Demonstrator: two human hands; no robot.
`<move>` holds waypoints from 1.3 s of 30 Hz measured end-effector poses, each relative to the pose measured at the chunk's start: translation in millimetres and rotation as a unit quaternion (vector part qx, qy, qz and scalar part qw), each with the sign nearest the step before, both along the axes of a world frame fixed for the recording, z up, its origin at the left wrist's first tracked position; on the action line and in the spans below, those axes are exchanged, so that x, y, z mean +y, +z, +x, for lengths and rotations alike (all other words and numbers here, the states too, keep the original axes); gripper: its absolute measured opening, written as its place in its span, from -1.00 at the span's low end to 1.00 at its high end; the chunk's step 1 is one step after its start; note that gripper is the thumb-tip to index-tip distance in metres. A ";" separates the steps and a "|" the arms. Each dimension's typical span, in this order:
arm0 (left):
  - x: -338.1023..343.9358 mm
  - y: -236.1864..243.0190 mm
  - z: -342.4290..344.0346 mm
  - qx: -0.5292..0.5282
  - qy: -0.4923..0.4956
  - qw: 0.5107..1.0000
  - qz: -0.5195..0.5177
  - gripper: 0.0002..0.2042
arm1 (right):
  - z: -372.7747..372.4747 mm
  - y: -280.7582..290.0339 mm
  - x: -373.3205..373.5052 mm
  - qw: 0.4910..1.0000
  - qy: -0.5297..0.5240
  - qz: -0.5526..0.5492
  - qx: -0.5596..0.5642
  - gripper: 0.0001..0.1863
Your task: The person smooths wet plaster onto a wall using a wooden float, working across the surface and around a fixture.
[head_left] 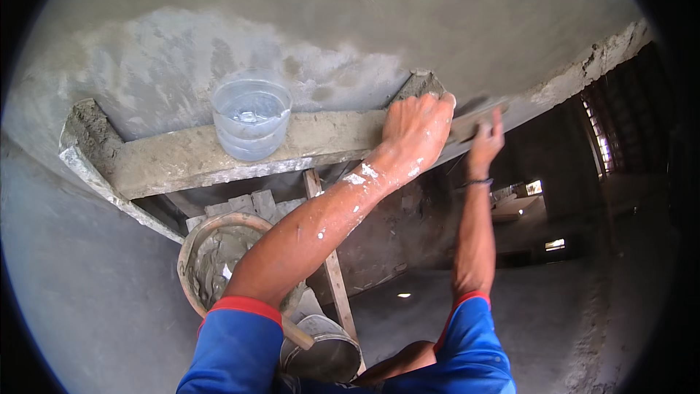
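Observation:
My left hand (417, 130), flecked with white, is closed in a fist by the right end of a mortar-caked plank (328, 131). Whatever its fingers grip is hidden. To its right, my right hand (486, 147) curls at the edge of a flat brownish strip (470, 122), index finger stretched along it. That strip lies close to the wall's lower edge and is partly blurred. On the plank stands a clear plastic tub (252, 120) with water in it. Above both hands spreads the grey plastered wall (437, 22), darker and wet-looking toward the top.
Below the plank, under my left arm, sits a round basin (187, 266) of wet mortar, a wooden handle (297, 334) at its side. A bucket (321, 357) stands lower, beside a slanting wooden post (339, 292). Rough upright boards (89, 138) flank the plank's left end.

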State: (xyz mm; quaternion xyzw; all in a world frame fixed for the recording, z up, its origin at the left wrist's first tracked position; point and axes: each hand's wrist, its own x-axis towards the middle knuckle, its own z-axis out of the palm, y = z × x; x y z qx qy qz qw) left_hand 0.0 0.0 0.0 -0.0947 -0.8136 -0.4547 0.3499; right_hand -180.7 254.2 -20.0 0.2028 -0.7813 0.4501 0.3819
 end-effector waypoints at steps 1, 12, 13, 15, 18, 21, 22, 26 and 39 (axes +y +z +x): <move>0.0 0.4 0.7 -0.008 0.000 1.000 -0.008 -0.94 | 0.4 26.2 -6.5 0.997 -0.049 0.001 0.060 -0.49; -22.0 -23.0 19.8 -0.046 -0.029 0.997 -0.053 -0.90 | 32.9 -165.5 -38.2 0.989 0.022 -0.082 -0.118 -0.44; -22.7 -23.5 18.1 -0.041 -0.028 0.997 -0.056 -0.90 | 42.9 -172.0 -31.5 0.984 0.016 -0.077 -0.159 -0.44; -15.4 -28.4 15.6 -0.035 -0.032 0.998 -0.041 -0.89 | 40.2 -151.2 -17.0 0.989 0.001 -0.065 -0.134 -0.44; -28.0 -28.2 20.9 -0.042 -0.015 0.998 -0.051 -0.90 | 26.0 -41.9 -45.7 0.998 -0.052 -0.035 -0.016 -0.43; -30.9 -24.7 22.3 -0.047 -0.012 0.997 -0.058 -0.91 | 6.8 1.6 -65.5 0.983 -0.101 -0.049 -0.144 -0.41; -26.2 -20.8 21.9 -0.041 -0.015 0.998 -0.051 -0.91 | -8.8 -15.5 -56.3 0.992 -0.090 -0.048 -0.073 -0.42; -20.7 -21.4 17.8 -0.049 -0.031 0.998 -0.040 -0.91 | 2.3 -128.3 -42.0 0.995 -0.053 -0.018 -0.087 -0.41; -7.1 -22.6 2.3 0.062 -0.065 0.992 -0.092 -0.90 | -4.7 -36.0 -56.3 0.978 -0.118 -0.147 -0.085 -0.39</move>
